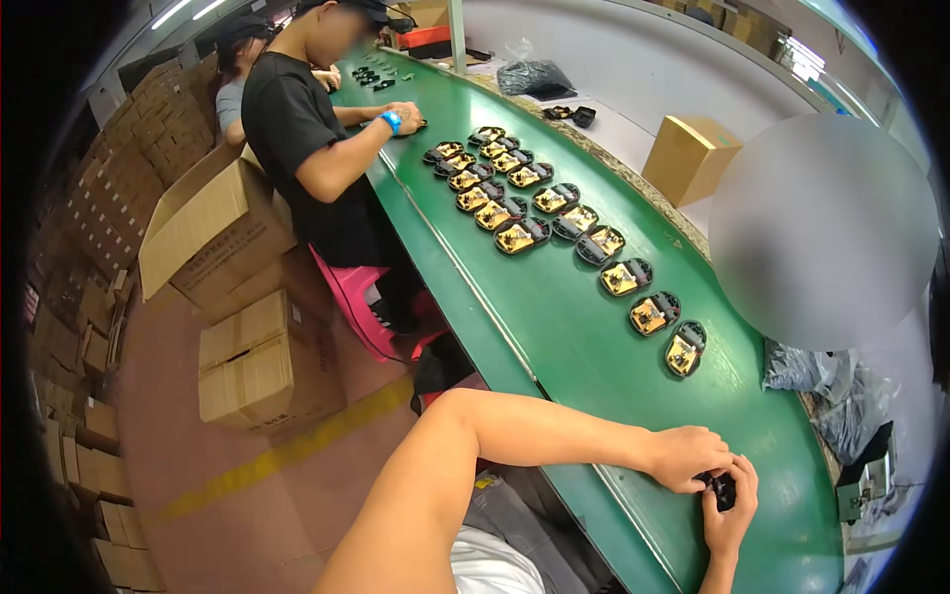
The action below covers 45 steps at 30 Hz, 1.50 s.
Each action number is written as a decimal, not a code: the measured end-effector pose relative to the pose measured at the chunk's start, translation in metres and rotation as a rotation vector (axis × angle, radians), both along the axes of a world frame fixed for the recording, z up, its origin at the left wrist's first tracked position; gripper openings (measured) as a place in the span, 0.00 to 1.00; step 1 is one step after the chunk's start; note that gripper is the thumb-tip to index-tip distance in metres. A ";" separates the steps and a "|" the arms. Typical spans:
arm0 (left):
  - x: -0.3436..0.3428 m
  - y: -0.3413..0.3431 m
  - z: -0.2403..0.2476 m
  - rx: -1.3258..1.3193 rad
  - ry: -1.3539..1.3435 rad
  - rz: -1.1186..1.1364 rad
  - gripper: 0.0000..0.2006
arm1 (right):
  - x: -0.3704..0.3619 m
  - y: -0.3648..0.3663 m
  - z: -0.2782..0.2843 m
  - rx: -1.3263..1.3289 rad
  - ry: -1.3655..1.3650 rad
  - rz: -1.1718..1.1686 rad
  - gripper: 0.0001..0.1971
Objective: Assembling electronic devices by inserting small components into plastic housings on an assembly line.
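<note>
At the near right of the green work surface, my two hands come together around a small black computer mouse part. My left hand reaches across from the left, its fingers bent down over the part's top edge. From the right side, my right hand grips the same part between thumb and fingers. Most of it is hidden by the fingers. Beyond my hands, the closest of several opened computer mice lies on the surface, showing a tan circuit board in a black shell.
Rows of similar mice run up the green bench. A co-worker in black stands at its left edge, hands on a small item. Cardboard boxes and a pink stool are to the left. A carton and plastic bags line the right.
</note>
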<state>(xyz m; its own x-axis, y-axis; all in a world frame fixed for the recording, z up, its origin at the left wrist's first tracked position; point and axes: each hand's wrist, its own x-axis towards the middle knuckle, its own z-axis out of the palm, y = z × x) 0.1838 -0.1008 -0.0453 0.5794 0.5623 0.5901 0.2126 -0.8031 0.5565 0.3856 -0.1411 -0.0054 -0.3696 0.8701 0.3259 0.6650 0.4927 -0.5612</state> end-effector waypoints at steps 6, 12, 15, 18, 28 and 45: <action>-0.005 -0.003 0.005 -0.032 0.055 -0.017 0.14 | -0.001 -0.003 0.002 0.022 0.004 -0.003 0.17; -0.007 -0.005 0.003 -0.009 0.052 0.018 0.17 | -0.006 -0.008 0.005 0.026 0.020 -0.032 0.16; -0.006 -0.004 0.003 0.012 0.036 -0.009 0.16 | -0.003 -0.008 0.006 0.033 0.003 -0.075 0.15; -0.003 0.003 0.003 0.020 0.026 -0.014 0.15 | 0.000 -0.005 0.007 0.041 0.012 -0.041 0.12; -0.020 0.009 0.013 -0.026 -0.027 -0.012 0.11 | 0.007 -0.009 0.012 0.041 0.006 -0.050 0.13; -0.028 0.016 0.037 -0.054 0.031 0.051 0.10 | 0.022 -0.005 0.019 -0.061 -0.051 -0.038 0.36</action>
<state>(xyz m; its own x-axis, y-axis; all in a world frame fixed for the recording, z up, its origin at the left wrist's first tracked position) 0.1553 -0.0846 -0.0082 0.5667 0.6221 0.5401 0.2702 -0.7597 0.5915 0.4072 -0.1463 0.0139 -0.3509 0.9015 0.2534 0.7111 0.4326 -0.5543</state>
